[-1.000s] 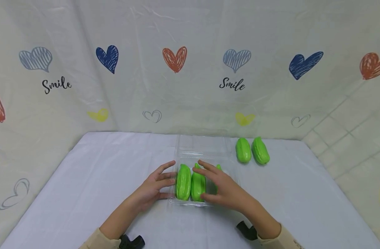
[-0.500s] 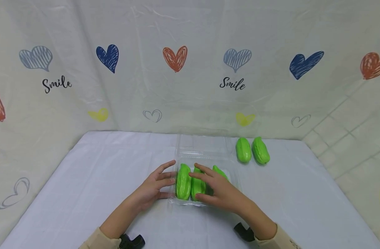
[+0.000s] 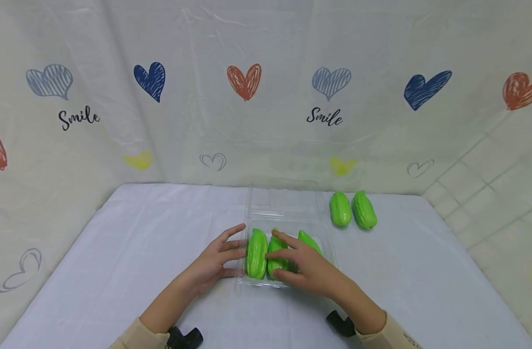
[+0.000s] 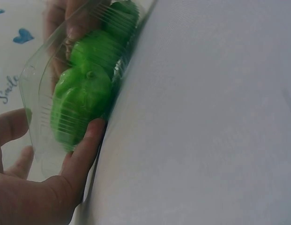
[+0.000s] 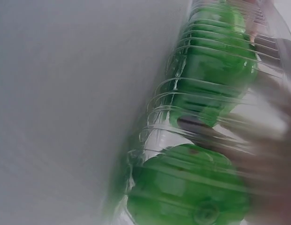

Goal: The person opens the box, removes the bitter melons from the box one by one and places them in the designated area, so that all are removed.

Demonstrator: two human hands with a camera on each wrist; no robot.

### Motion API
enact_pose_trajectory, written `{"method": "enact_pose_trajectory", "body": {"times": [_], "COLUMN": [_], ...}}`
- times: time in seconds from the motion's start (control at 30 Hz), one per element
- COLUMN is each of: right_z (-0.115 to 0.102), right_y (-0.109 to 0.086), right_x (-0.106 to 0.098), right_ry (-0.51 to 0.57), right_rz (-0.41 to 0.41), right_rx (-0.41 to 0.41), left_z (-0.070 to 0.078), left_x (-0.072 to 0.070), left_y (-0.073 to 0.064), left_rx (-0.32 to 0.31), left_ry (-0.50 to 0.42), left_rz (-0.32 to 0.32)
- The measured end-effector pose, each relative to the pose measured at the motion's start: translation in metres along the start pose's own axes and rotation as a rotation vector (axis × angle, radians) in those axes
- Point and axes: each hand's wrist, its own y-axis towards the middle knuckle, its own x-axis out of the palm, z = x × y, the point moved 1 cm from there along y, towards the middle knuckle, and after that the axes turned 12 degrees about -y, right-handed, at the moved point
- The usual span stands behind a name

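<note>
A clear plastic clamshell container (image 3: 334,254) stands on the white-covered table, its lid (image 3: 283,203) folded back. Inside lie three glossy green gourd-shaped pieces: a left one (image 3: 257,254), a middle one (image 3: 276,266) and a slanted right one (image 3: 308,239). My left hand (image 3: 211,264) touches the container's left wall with fingers spread, as the left wrist view also shows. Over the container, my right hand (image 3: 307,269) has its fingers and thumb spread across the middle gourd, touching it. It partly hides the right gourd. Blurred fingers reach between two gourds in the right wrist view.
Two more green gourds, one (image 3: 340,209) beside the other (image 3: 364,210), lie behind and to the right of the container. A pale backdrop (image 3: 274,140) with printed hearts rises at the table's back edge. Black wrist mounts (image 3: 185,338) sit below each hand.
My right hand has shifted slightly left, from between the middle and right gourds onto the middle one. More of the right gourd shows, now slanted. The left hand has stayed put.
</note>
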Motion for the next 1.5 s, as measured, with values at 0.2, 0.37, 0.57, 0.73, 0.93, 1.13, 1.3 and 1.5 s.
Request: {"method": "enact_pose_trajectory", "body": {"times": [0.2, 0.37, 0.57, 0.73, 0.93, 1.13, 1.3, 1.5], "right_z": [0.001, 0.002, 0.001, 0.0, 0.002, 0.002, 0.001, 0.001], "right_y": [0.001, 0.0, -0.001, -0.002, -0.002, -0.001, -0.002, -0.002], "right_x": [0.0, 0.001, -0.001, -0.003, -0.003, -0.006, -0.009, -0.014], "right_ry": [-0.016, -0.022, -0.03, -0.01, -0.009, 0.006, 0.004, -0.009], "right_rz": [0.008, 0.032, 0.082, 0.093, 0.085, 0.1, 0.129, 0.167], "right_rx": [0.013, 0.013, 0.01, 0.022, 0.023, 0.025, 0.014, 0.008], "left_z": [0.001, 0.001, 0.0, -0.001, -0.001, -0.001, -0.001, 0.0], "left_x": [0.0, 0.001, 0.001, 0.001, 0.0, 0.0, 0.001, 0.0], "left_y": [0.0, 0.0, 0.0, 0.0, 0.0, 0.0, -0.001, -0.001], "left_rx": [-0.002, -0.006, -0.006, -0.005, -0.001, -0.005, -0.004, 0.0], "left_ry": [0.002, -0.001, -0.004, -0.005, 0.001, -0.001, -0.003, -0.01], "left_rz": [0.004, 0.005, 0.007, 0.006, 0.003, 0.009, 0.01, 0.007]}}
